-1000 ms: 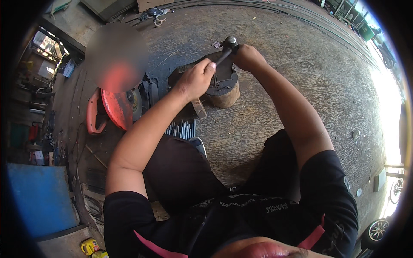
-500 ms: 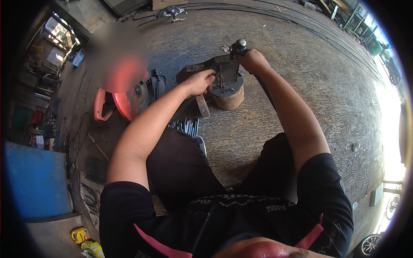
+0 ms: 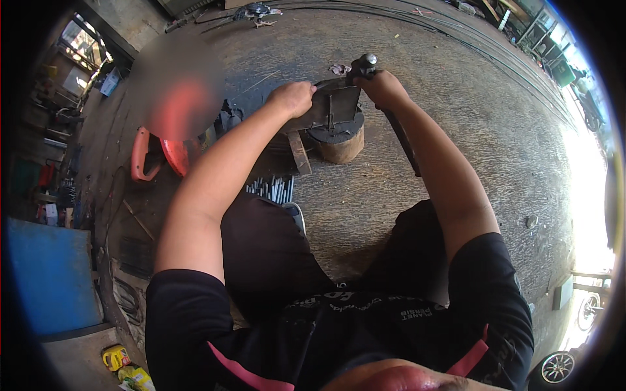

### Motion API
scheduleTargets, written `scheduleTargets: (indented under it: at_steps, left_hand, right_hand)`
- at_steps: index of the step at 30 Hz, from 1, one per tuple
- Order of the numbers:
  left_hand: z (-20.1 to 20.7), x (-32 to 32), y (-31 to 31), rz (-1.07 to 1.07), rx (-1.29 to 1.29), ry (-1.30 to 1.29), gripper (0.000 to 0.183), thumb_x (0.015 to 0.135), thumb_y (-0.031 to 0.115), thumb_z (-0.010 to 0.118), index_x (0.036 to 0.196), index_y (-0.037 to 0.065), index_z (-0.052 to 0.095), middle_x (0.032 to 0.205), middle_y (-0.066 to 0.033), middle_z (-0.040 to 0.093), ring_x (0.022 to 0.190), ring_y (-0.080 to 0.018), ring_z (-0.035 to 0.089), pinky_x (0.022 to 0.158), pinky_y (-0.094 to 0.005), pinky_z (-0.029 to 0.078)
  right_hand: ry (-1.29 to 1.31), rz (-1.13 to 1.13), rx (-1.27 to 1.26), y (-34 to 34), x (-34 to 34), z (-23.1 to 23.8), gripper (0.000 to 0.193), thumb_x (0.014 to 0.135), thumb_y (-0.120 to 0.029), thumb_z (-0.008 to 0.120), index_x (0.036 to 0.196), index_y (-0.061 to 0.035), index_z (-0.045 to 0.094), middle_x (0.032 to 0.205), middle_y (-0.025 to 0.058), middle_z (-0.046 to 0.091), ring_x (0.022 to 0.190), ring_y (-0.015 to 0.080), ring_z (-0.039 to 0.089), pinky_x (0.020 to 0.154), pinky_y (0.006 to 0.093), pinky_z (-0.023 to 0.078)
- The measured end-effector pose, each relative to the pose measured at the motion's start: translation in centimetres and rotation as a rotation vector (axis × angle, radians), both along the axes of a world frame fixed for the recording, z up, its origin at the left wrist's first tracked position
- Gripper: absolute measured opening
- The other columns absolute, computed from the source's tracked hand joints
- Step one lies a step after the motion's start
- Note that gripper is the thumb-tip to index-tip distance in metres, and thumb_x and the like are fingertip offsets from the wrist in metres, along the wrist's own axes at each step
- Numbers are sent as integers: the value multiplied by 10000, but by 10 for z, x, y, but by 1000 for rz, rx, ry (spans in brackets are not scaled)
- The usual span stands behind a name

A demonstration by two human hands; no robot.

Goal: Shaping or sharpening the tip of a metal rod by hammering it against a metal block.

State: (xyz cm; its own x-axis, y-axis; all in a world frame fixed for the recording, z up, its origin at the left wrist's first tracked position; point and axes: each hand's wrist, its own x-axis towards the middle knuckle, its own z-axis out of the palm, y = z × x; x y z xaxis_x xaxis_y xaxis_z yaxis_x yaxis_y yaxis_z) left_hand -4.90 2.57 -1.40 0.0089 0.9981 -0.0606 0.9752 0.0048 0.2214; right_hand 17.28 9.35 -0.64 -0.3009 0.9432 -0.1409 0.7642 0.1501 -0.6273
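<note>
A dark metal plate, with a thin rod standing against its face, rests tilted on a round wooden block with a blackened top. My left hand is closed round the plate's left end, its fingertips partly hidden. At the plate's upper right corner, my right hand is closed on a hammer. The hammer's head sticks up above the fist, and its dark handle runs down beside my forearm. Whether the right fingers also grip the plate I cannot tell.
Left of my left arm stands a red cut-off saw, partly blurred. Several short metal rods lie by my left knee, near a flat bar. A bird stands at the far side, beside long thin rods.
My left hand has moved up and left, from in front of the plate to its left end. The rod on the plate shows more fully. The right hand keeps the hammer.
</note>
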Motion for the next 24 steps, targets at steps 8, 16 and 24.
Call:
scheduleTargets:
  at_steps: [8,16,24]
  left_hand:
    - [-17,-3,17,6,-38,-23,417,1012,313,365,1064,-5,629,1077,-260,637,1057,-425,590,908,-491,459]
    - [-28,-11,17,-36,17,-33,386,1016,289,367,991,-2,618,1024,-244,648,991,-424,610,857,-495,476]
    - [-5,12,2,54,-76,-61,341,989,285,415,1027,22,628,1050,-244,649,987,-426,622,840,-512,486]
  right_hand:
    - [218,-115,-132,8,-1,-2,446,855,-438,654,932,1,683,772,146,679,684,226,686,667,369,545]
    - [742,-159,252,-36,-25,119,321,895,-333,638,785,-41,567,532,18,467,426,151,483,414,318,395]
    - [46,-28,138,8,-17,2,527,858,-498,603,983,6,688,876,203,698,818,296,703,745,391,545]
